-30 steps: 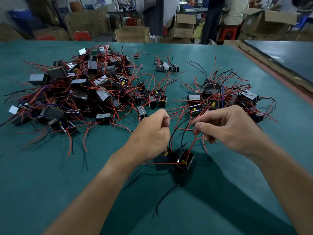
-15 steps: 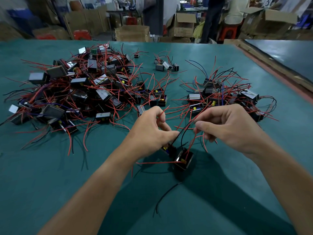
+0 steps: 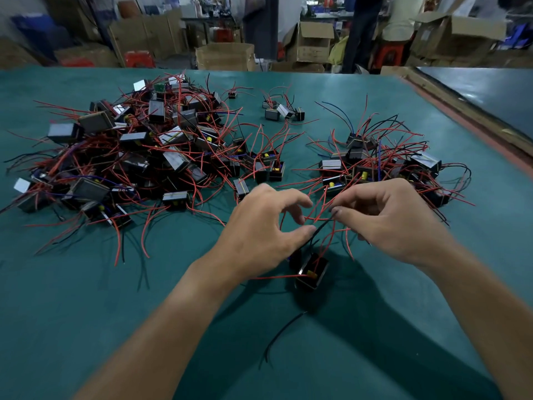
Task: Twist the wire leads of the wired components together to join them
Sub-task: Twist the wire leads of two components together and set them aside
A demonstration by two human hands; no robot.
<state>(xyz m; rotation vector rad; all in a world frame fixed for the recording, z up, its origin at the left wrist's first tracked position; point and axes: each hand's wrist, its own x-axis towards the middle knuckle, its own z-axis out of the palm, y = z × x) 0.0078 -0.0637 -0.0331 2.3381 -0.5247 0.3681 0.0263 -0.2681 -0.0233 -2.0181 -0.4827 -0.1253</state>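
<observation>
Two small black wired components lie on the green table (image 3: 86, 313) between my hands. One component (image 3: 313, 271) shows a yellow part and stands in plain view. The other component (image 3: 295, 258) is mostly hidden under my left hand. Their red and black wire leads (image 3: 324, 226) rise toward my right hand (image 3: 383, 220), which pinches them between thumb and forefinger. My left hand (image 3: 259, 235) hovers just left of the leads with its fingers spread and curved, and it holds nothing. Its thumb tip is close to a black lead.
A big tangled pile of wired components (image 3: 138, 157) covers the left of the table, and a smaller pile (image 3: 375, 163) lies behind my right hand. A few components (image 3: 282, 111) sit further back. A loose black wire (image 3: 285, 330) lies near me. The table's right edge (image 3: 461, 111) runs diagonally.
My left hand has let go of the leads and spread its fingers, drifting slightly up. My right hand keeps its pinch on the leads and has barely moved.
</observation>
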